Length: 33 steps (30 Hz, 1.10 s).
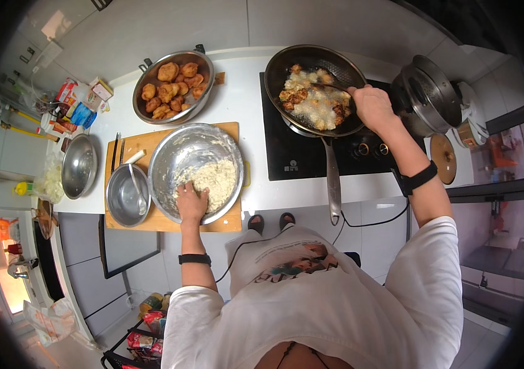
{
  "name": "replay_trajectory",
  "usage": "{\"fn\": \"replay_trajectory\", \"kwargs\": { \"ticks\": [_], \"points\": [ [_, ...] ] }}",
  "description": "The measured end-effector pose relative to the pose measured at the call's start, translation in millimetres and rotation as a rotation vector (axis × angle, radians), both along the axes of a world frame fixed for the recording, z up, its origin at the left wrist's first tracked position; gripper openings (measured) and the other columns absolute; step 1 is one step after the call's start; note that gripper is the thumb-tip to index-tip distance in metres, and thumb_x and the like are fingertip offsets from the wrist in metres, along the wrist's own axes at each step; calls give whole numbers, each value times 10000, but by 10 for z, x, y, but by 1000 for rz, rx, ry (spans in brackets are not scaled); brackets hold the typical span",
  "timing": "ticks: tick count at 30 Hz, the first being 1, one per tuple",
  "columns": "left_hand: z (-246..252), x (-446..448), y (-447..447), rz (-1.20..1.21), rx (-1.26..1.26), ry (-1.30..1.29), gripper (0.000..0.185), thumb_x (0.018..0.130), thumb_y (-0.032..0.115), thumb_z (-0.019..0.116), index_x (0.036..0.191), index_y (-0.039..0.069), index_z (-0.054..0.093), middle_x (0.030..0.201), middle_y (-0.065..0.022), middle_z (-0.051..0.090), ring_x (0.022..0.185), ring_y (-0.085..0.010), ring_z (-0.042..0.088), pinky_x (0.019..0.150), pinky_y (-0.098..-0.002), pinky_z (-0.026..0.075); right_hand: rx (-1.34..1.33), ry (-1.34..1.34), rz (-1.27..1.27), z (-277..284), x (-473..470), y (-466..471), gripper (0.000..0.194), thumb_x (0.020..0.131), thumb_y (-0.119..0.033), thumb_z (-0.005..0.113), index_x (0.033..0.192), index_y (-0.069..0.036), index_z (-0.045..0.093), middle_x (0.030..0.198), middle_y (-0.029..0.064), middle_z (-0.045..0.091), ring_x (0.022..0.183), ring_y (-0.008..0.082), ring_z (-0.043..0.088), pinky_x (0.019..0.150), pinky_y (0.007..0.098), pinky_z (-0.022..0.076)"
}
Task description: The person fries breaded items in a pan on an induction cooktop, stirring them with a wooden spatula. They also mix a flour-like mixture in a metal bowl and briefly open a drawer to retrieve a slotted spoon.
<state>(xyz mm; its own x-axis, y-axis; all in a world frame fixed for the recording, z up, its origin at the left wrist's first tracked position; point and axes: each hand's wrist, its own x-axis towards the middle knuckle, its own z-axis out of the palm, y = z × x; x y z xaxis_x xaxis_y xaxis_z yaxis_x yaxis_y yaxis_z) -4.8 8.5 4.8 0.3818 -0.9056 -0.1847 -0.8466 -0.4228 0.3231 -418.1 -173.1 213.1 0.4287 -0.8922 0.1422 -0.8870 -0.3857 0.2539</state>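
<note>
My left hand (191, 201) rests with its fingers in a pale, lumpy batter (215, 182) inside a large steel bowl (169, 143). Whether it grips any batter is hidden. My right hand (373, 105) is closed on the handle of a metal utensil (331, 86), whose far end lies among pieces frying in bubbling oil. Those fritters (295, 96), some pale and some browned, are in a dark wok (359, 74) on the cooktop. Browned fried pieces (167, 92) fill another steel bowl (139, 104) at the back left.
Under the batter bowl lies a wooden board (230, 221), also bearing a small steel bowl (115, 203) with a spoon (138, 189) and black chopsticks (114, 152). The wok's handle (332, 184) juts over the counter edge. Stacked steel pots (432, 92) stand right of the black cooktop (289, 161).
</note>
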Motion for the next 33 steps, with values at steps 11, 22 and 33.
{"fn": "replay_trajectory", "kwargs": {
  "ticks": [11, 22, 33],
  "points": [
    [32, 9, -7, -9, -14, 10, 609, 779, 379, 654, 1222, 6, 466, 1258, -276, 409, 1010, -456, 529, 876, -485, 438, 70, -67, 78, 33, 328, 129, 246, 736, -32, 497, 938, -10, 635, 747, 197, 629, 757, 334, 624, 686, 416, 494],
    [27, -5, -1, -4, -45, 4, 596, 772, 358, 665, 1225, 19, 477, 1218, -278, 433, 1016, -454, 521, 880, -480, 435, 56, -130, -90, 104, 402, 50, 202, 742, -53, 527, 886, -32, 666, 791, 191, 650, 811, 321, 641, 728, 405, 502],
    [29, -3, -3, 10, -40, 27, 590, 764, 358, 670, 1205, 8, 495, 1235, -283, 426, 1054, -443, 504, 899, -484, 421, 68, -106, 7, 401, 360, 374, 160, 711, -14, 535, 825, 5, 645, 742, 210, 627, 758, 352, 626, 703, 428, 493]
  ]
}}
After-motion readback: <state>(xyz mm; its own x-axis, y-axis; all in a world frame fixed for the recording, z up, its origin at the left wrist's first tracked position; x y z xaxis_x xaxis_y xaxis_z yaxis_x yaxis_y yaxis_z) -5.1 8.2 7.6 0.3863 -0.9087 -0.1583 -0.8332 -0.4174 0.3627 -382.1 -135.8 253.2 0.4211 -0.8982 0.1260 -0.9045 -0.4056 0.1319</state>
